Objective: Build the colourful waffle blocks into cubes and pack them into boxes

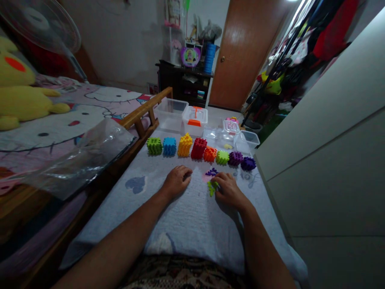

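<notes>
My left hand (177,180) rests on the grey cloth (186,216) with its fingers curled under, and nothing shows in it. My right hand (229,189) pinches a small green puzzle piece (212,187) against the cloth. A purple piece (211,172) lies just beyond it. Behind both hands stands a row of assembled foam cubes: green (154,145), blue (169,146), yellow (185,145), red (199,148), orange (210,154), light green (222,157) and two purple (235,158) (248,163).
Clear plastic boxes (171,114), one with an orange latch (195,119), stand behind the cubes. A wooden bed rail (141,114), a clear plastic bag (87,156) and a yellow plush toy (21,92) lie left. A white wall (327,152) closes the right side.
</notes>
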Demonstrator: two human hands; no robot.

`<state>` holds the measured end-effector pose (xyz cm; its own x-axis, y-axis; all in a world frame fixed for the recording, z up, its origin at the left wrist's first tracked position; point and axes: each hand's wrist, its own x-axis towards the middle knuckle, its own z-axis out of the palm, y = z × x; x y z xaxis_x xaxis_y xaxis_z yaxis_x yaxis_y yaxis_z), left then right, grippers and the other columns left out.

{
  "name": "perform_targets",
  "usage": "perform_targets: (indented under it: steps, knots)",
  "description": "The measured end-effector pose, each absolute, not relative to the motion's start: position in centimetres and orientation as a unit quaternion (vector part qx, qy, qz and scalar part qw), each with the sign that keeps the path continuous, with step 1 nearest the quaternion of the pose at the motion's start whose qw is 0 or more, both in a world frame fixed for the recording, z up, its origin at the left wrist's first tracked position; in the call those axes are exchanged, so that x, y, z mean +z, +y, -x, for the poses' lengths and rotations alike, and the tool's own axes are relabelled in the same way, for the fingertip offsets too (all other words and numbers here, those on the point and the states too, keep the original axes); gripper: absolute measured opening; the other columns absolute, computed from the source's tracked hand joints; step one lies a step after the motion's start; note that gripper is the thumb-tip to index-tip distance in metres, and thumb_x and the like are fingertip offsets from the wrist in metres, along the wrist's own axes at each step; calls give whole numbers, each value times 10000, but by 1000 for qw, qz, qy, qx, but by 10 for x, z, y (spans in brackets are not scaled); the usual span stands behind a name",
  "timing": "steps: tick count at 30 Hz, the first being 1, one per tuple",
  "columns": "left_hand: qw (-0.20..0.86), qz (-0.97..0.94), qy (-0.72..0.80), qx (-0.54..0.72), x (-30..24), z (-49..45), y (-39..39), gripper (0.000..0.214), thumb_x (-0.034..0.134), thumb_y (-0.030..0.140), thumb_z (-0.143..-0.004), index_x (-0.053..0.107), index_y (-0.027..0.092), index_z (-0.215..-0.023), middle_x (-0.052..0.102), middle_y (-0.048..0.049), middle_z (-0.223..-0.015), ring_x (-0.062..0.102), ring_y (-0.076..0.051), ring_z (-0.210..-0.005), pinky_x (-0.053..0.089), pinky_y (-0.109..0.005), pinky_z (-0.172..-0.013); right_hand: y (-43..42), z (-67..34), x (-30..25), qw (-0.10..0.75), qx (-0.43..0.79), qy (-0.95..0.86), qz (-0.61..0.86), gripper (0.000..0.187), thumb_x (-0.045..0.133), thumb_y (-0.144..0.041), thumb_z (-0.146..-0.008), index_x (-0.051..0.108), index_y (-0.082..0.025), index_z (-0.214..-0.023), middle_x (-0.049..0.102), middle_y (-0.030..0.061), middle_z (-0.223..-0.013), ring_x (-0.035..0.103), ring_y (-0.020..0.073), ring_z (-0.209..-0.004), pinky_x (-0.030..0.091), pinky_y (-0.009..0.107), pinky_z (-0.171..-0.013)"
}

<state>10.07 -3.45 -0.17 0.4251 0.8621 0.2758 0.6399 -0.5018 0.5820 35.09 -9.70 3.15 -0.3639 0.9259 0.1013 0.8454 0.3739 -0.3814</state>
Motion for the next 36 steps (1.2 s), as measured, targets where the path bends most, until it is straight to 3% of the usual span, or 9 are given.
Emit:
perform_targets:
  steps: [7, 11, 16, 22, 24, 27, 31, 36]
  knots:
    - [191, -824, 457, 276, -4, -100, -34, 155, 569, 156, -802, 665, 178, -921, 673, -66, -914, 604, -218, -886, 479, -359, -845, -93, -348, 28, 141, 128, -821, 539, 299, 578, -83, -757, 663, -198, -1019, 658, 76, -1039, 485, 236, -934, 363, 379, -889]
    - [192, -825, 456, 274, -3, -100, -34, 153, 573, 162, -799, 663, 180, -921, 672, -67, -915, 606, -219, -890, 481, -356, -848, -93, -347, 29, 183, 158, -804, 544, 155, 565, -135, -797, 668, -181, -903, 663, 69, -902, 531, 218, -873, 387, 353, -848]
    - [195, -824, 453, 277, -2, -99, -34, 148, 569, 162, -800, 665, 182, -911, 666, -65, -898, 602, -216, -880, 479, -357, -842, -94, -351, 31, 237, 211, -778, 542, 225, 496, -125, -785, 688, -178, -888, 662, 47, -844, 567, 188, -802, 417, 312, -780]
    - [190, -829, 449, 275, -4, -99, -33, 143, 566, 156, -804, 663, 176, -907, 666, -66, -897, 599, -217, -876, 472, -360, -844, -94, -350, 34, 217, 236, -810, 492, 256, 487, -89, -713, 717, -188, -766, 603, 24, -719, 559, 185, -761, 407, 311, -758]
    - [190, -830, 447, 274, -5, -99, -32, 142, 568, 158, -803, 662, 171, -908, 667, -71, -905, 599, -221, -883, 472, -361, -846, -93, -346, 33, 208, 209, -816, 497, 240, 507, -84, -712, 714, -191, -770, 603, 36, -758, 556, 199, -805, 407, 324, -775]
    - [189, -830, 448, 274, -5, -100, -32, 143, 564, 159, -800, 662, 173, -902, 664, -71, -898, 596, -219, -871, 474, -361, -834, -92, -341, 32, 225, 140, -805, 531, 253, 552, -102, -738, 702, -192, -921, 619, 75, -942, 542, 229, -938, 408, 359, -857]
    - [193, -826, 453, 275, -4, -100, -33, 149, 566, 154, -787, 662, 184, -898, 664, -62, -892, 596, -210, -863, 478, -358, -842, -95, -339, 36, 181, 113, -788, 577, 182, 654, -269, -786, 648, -183, -946, 619, 79, -929, 556, 236, -901, 415, 352, -821]
    - [192, -826, 453, 275, -1, -100, -34, 139, 572, 151, -789, 658, 183, -894, 660, -62, -890, 601, -211, -864, 481, -357, -849, -104, -334, 40, 76, 129, -782, 606, 445, 772, -521, -691, 603, -199, -946, 640, 73, -890, 567, 230, -807, 384, 313, -697]
